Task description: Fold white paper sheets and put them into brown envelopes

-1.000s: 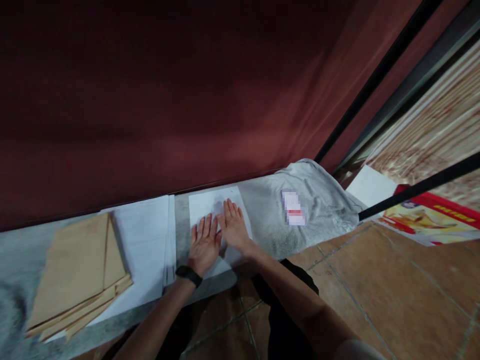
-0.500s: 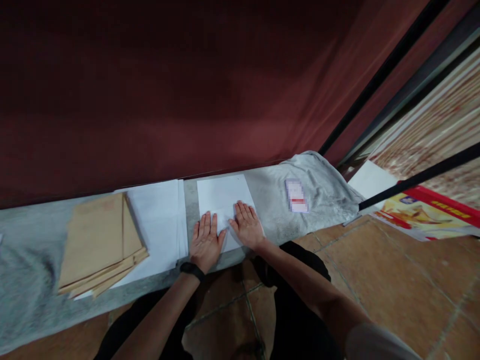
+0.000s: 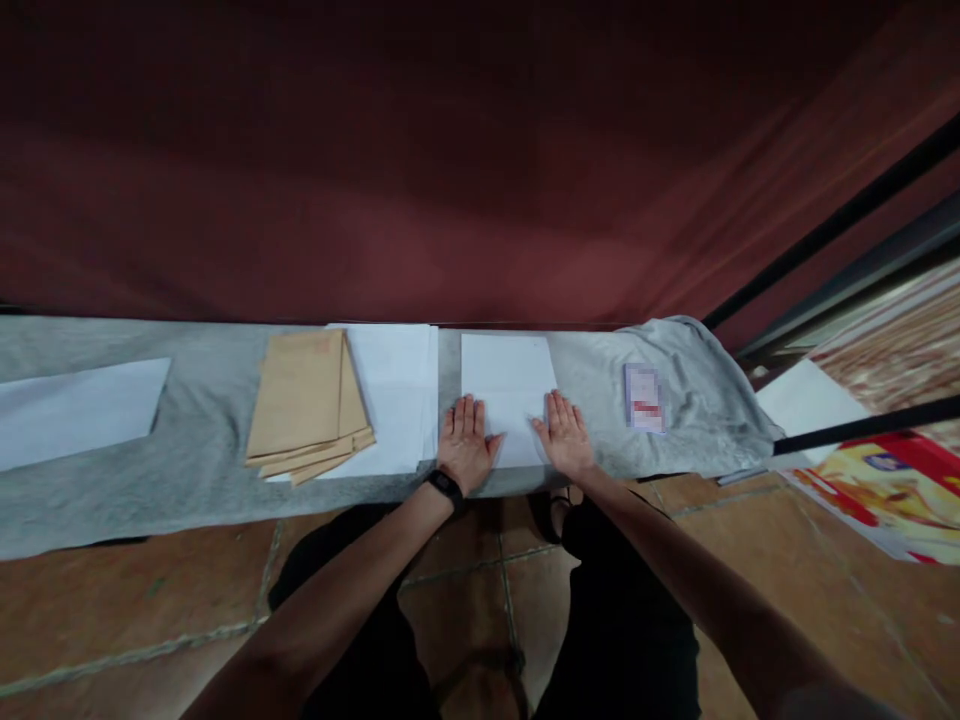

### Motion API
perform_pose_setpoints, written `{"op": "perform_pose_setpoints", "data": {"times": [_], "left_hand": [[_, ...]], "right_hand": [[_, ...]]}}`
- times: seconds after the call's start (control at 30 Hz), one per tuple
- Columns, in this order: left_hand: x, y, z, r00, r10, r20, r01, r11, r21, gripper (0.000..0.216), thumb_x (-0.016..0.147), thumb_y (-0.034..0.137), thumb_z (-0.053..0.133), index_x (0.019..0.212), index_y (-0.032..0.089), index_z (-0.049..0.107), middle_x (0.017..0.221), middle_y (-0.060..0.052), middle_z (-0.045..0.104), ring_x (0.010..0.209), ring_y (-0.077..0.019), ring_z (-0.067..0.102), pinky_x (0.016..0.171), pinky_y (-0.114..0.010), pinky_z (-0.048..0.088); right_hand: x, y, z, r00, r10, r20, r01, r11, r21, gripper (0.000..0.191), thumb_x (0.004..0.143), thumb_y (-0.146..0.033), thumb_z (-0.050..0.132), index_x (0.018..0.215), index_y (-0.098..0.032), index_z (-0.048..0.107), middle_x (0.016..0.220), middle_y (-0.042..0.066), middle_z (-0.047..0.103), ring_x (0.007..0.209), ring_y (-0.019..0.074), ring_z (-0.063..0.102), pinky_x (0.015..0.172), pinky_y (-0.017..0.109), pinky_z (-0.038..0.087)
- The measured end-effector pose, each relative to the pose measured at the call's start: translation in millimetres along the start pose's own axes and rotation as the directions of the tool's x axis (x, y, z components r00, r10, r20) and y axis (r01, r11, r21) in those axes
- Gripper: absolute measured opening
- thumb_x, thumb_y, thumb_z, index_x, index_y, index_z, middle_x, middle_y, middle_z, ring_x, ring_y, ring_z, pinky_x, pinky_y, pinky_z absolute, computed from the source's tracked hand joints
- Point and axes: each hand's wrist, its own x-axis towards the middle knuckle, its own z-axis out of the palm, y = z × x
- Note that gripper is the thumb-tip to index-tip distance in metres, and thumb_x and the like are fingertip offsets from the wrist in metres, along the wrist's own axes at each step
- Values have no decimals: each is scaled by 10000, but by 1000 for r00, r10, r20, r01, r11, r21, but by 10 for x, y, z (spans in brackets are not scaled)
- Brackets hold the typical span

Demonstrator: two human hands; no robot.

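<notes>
Near the frame's centre, the bare left hand point(image 3: 466, 447) and bare right hand point(image 3: 567, 438) are lying flat, fingers straight, thumbs spread, across opposite side edges of a white rectangular paper sheet point(image 3: 508, 372). They are resting wider apart than a second ago.

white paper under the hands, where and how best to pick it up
Probably by the near corners, coming from the person's side with the left hand and right hand. The white paper lies flat, so an edge likely needs raising first. Its far edge sits close to the red panel, leaving little room; the near edge faces the person, with both hands resting at that end.
</notes>
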Motion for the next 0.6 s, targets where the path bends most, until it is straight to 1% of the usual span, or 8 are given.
{"op": "perform_pose_setpoints", "data": {"times": [0.13,0.2,0.27,0.37,0.43,0.5,0.57,0.6], "left_hand": [[3,4,-5,1000,4,5,-4,1000,16,730,984,499,382,1520,9,309,1604,-248,249,1511,-346,197,1220,-523,158],[-1,3,-8,1000,4,7,-4,1000,19,731,984,496,380,1523,10,301,1604,-250,247,1510,-349,198,1216,-532,159],[-8,-4,-6,1000,0,4,-1,1000,15,726,985,490,375,1533,22,285,1603,-245,251,1512,-346,194,1214,-552,147],[0,-6,-5,1000,10,-7,-10,1000,5,711,986,471,370,1540,36,276,1600,-232,275,1512,-336,201,1219,-569,116],[47,15,-8,999,48,-18,-48,999,-1,694,989,447,364,1542,37,273,1601,-216,286,1514,-320,203,1227,-557,112],[136,62,-9,995,93,-33,-93,996,-7,670,992,412,353,1546,45,269,1613,-193,275,1520,-297,191,1236,-538,111],[250,120,3,991,128,-35,-129,992,-11,635,994,367,335,1551,67,276,1624,-164,261,1525,-276,177,1243,-524,100],[306,144,16,991,134,-28,-134,991,-13,619,995,344,325,1551,78,283,1627,-151,262,1527,-270,174,1244,-519,96]], "right_hand": [[-44,116,20,1000,-27,6,27,999,-33,661,1037,-465,282,1550,-47,287,1583,192,336,1471,294,323,1193,482,250],[-63,166,18,999,-31,11,31,999,-33,661,1038,-463,278,1546,-40,294,1584,195,334,1469,301,325,1194,489,246],[-64,204,4,1000,-6,5,6,1000,-30,656,1039,-455,267,1534,-27,314,1581,208,335,1463,318,331,1189,514,244],[6,213,-40,998,67,-14,-67,998,-20,634,1041,-421,255,1508,-5,358,1579,235,324,1465,349,317,1179,569,233],[112,153,-83,995,101,-13,-101,995,21,615,1042,-390,237,1506,-6,362,1584,231,317,1474,342,304,1176,563,248],[243,22,-124,995,96,10,-96,991,92,601,1044,-365,209,1522,-26,341,1589,207,323,1480,309,304,1173,517,285],[361,-158,-148,999,16,48,-23,986,162,581,1047,-356,185,1540,-85,332,1603,160,318,1484,276,304,1177,493,292],[406,-249,-149,997,-48,65,35,981,191,572,1049,-365,188,1542,-118,340,1613,129,306,1486,265,301,1184,482,284]]}}
